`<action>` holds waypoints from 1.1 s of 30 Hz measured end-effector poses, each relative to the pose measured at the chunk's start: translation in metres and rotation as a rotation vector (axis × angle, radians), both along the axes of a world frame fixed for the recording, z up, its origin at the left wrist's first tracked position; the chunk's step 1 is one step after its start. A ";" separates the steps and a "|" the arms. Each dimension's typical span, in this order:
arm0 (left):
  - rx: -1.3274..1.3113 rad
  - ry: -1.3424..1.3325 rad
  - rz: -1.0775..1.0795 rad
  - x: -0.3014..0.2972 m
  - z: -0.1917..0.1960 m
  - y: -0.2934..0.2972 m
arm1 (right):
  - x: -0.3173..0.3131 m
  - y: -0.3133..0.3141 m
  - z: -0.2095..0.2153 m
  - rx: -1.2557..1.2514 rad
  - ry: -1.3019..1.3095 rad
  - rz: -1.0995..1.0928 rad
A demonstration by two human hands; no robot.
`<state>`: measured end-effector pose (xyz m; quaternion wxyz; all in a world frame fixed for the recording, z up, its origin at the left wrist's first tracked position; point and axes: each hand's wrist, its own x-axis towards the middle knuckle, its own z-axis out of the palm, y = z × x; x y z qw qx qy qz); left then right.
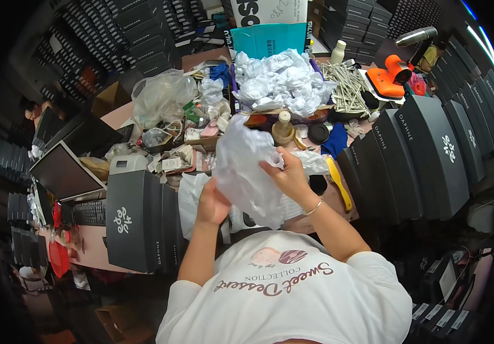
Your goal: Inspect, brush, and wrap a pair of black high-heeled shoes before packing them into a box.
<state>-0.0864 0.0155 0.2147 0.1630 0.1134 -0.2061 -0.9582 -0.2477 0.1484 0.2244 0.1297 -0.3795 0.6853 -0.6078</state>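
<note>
Both my hands hold one large crumpled sheet of white tissue paper (244, 166) above the cluttered table. My left hand (211, 203) grips its lower left edge from below. My right hand (287, 175) pinches its right side, fingers closed on the paper, a thin bracelet on the wrist. Under the sheet lie more white paper (192, 192) and something dark that is mostly hidden.
A heap of crumpled white tissue (281, 80) fills a box behind. Dark grey shoe boxes stand to my left (135, 221) and in a row to my right (425, 149). A yellow-handled tool (339, 183), a keyboard (89, 212), an orange device (390, 77) and plastic bags (161, 97) crowd the table.
</note>
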 end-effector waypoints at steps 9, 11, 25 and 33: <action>-1.261 -0.421 0.359 -0.014 -0.023 0.015 | 0.005 0.017 0.006 -0.130 0.521 0.077; -1.291 -0.349 0.281 -0.003 -0.029 0.002 | 0.001 0.039 0.017 0.000 0.652 0.240; -1.764 -0.459 0.306 -0.030 0.034 -0.006 | -0.017 0.015 0.013 0.260 -0.248 0.601; -0.227 -0.065 -0.113 -0.016 -0.026 -0.004 | -0.019 0.014 -0.013 0.222 -0.307 0.297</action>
